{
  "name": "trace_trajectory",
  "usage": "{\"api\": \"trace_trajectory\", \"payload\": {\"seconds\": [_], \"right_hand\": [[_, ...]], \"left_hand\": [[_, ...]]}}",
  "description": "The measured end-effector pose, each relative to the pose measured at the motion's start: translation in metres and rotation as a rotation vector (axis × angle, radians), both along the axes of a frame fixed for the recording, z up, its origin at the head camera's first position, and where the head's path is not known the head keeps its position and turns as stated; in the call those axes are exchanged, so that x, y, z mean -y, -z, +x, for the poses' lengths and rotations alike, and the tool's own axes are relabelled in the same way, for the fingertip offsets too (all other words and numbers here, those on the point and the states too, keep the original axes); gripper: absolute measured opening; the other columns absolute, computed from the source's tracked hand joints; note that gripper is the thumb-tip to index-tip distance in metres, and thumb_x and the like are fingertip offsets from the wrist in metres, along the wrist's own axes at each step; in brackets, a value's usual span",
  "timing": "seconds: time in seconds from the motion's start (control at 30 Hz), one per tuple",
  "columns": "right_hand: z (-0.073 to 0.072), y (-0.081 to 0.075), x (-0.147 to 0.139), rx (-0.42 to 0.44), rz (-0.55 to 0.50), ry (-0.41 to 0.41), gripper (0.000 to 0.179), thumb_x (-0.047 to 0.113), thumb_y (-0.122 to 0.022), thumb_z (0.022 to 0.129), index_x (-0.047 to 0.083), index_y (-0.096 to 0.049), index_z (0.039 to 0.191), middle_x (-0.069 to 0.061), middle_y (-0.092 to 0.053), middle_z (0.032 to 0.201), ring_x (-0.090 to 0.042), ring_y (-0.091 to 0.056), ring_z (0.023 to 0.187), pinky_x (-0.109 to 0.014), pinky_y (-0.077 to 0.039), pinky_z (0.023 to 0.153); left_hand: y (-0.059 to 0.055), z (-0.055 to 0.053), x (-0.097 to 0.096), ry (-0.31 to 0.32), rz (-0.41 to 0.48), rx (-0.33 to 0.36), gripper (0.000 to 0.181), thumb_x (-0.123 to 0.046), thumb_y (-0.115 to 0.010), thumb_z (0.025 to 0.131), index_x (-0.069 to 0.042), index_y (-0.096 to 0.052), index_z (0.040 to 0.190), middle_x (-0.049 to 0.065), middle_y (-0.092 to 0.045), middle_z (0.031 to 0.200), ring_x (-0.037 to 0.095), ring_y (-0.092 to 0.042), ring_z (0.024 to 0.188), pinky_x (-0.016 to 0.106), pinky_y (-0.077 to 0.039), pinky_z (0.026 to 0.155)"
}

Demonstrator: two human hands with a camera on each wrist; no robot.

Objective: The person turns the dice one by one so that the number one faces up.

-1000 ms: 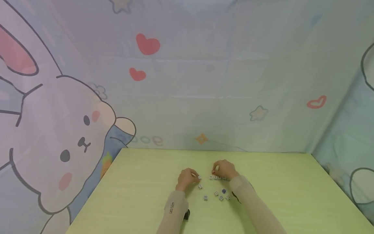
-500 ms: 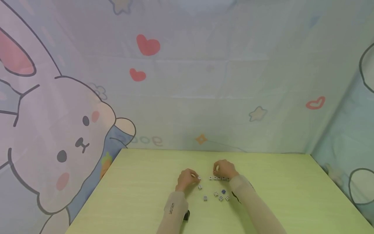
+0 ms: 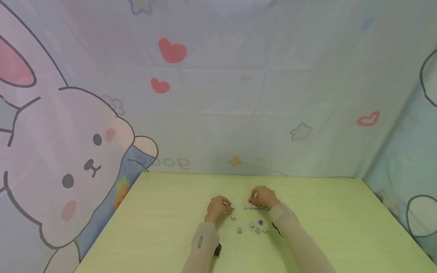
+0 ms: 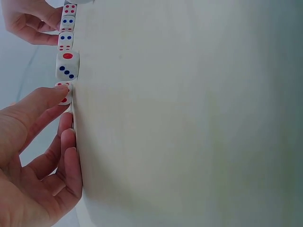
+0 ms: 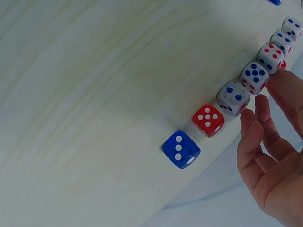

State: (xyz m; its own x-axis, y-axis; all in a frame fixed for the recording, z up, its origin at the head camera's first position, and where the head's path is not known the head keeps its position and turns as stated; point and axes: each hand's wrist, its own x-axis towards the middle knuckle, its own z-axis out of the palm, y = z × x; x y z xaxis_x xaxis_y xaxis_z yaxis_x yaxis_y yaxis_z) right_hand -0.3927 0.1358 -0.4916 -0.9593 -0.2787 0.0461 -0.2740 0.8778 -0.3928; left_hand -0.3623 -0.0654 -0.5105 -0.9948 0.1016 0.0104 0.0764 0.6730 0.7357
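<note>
White with red pips in the left wrist view, the small die (image 3: 232, 206) sits between the thumb and finger of your left hand (image 3: 218, 208), so that grip is closed in a pinch, the other fingers bent loosely below it. Your right hand (image 3: 265, 197) has its grip pinched too, on a red die (image 3: 250, 200) just behind the row of white dice (image 3: 255, 207); your right wrist view shows only a sliver of it at the fingertip. That row runs sideways across the bench (image 3: 164, 212), to the right of your left-hand die, with a gap between. Five white ones line up closely, and the right wrist view shows a second red die (image 5: 208, 120) and then a blue die (image 5: 181, 149) carrying on the line at the end toward you, beside your bent fingers. Nearer your body than your left-hand die, you have one loose white die (image 3: 233, 217) close by and another white die (image 3: 239, 230) farther down. To the right of those, three white dice (image 3: 257, 230) lie around another blue die (image 3: 261, 222). Light sleeves cover your forearms, the left sleeve (image 3: 205, 242) bearing small dark lettering, with a black object (image 3: 217, 250) beside it. Behind the bench hangs a pale backdrop (image 3: 218, 132) printed with hearts, stars and a large rabbit (image 3: 68, 159).
</note>
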Motion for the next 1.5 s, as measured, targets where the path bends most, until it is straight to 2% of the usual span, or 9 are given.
{"api": "trace_trajectory", "payload": {"seconds": [0.27,0.53,0.7,0.87,1.13,1.5], "right_hand": [[0.001,0.000,0.000,0.008,-0.001,0.000,0.006,0.021,-0.068,0.077,0.018,-0.068,0.083,-0.007,-0.064,0.105,-0.011,-0.051,0.062,-0.030,-0.042,0.053],[-0.002,-0.001,0.001,-0.010,-0.001,-0.006,0.005,0.021,-0.069,0.076,0.018,-0.066,0.080,-0.004,-0.066,0.093,-0.012,-0.049,0.059,-0.030,-0.040,0.052],[0.001,-0.007,0.002,-0.031,0.032,-0.014,0.006,0.020,-0.069,0.076,0.016,-0.066,0.080,-0.002,-0.065,0.085,-0.012,-0.050,0.061,-0.032,-0.042,0.055],[0.005,-0.013,0.004,-0.033,0.022,-0.027,0.004,0.014,-0.067,0.076,0.015,-0.066,0.079,-0.002,-0.062,0.078,-0.013,-0.049,0.061,-0.034,-0.042,0.056],[-0.001,-0.006,0.000,-0.011,0.025,-0.014,0.006,0.020,-0.068,0.077,0.017,-0.066,0.082,-0.001,-0.064,0.087,-0.012,-0.053,0.069,-0.036,-0.045,0.061],[-0.003,0.003,-0.004,-0.002,-0.007,0.013,0.008,0.022,-0.069,0.075,0.016,-0.066,0.079,-0.002,-0.066,0.089,-0.012,-0.052,0.065,-0.033,-0.044,0.057]], "left_hand": [[0.001,0.000,0.000,0.002,0.005,0.012,0.013,-0.017,-0.073,0.070,-0.010,-0.069,0.081,0.005,-0.068,0.082,0.018,-0.060,0.074,0.033,-0.045,0.064],[0.000,0.000,0.000,-0.006,0.009,0.013,0.012,-0.018,-0.073,0.070,-0.011,-0.070,0.080,0.004,-0.068,0.080,0.017,-0.059,0.071,0.033,-0.045,0.062],[-0.001,0.001,0.000,0.000,0.009,0.008,0.012,-0.018,-0.073,0.071,-0.010,-0.070,0.080,0.004,-0.067,0.079,0.017,-0.058,0.070,0.032,-0.044,0.061],[-0.001,0.000,0.001,-0.003,0.012,0.014,0.013,-0.018,-0.073,0.070,-0.010,-0.070,0.080,0.004,-0.067,0.079,0.017,-0.058,0.071,0.033,-0.044,0.062],[-0.001,0.001,0.000,-0.005,0.015,0.018,0.013,-0.017,-0.073,0.070,-0.010,-0.070,0.081,0.005,-0.067,0.080,0.017,-0.059,0.072,0.033,-0.045,0.063],[0.000,-0.001,0.002,0.004,0.014,0.010,0.014,-0.017,-0.073,0.070,-0.009,-0.069,0.081,0.004,-0.067,0.081,0.017,-0.058,0.071,0.033,-0.044,0.063]]}}
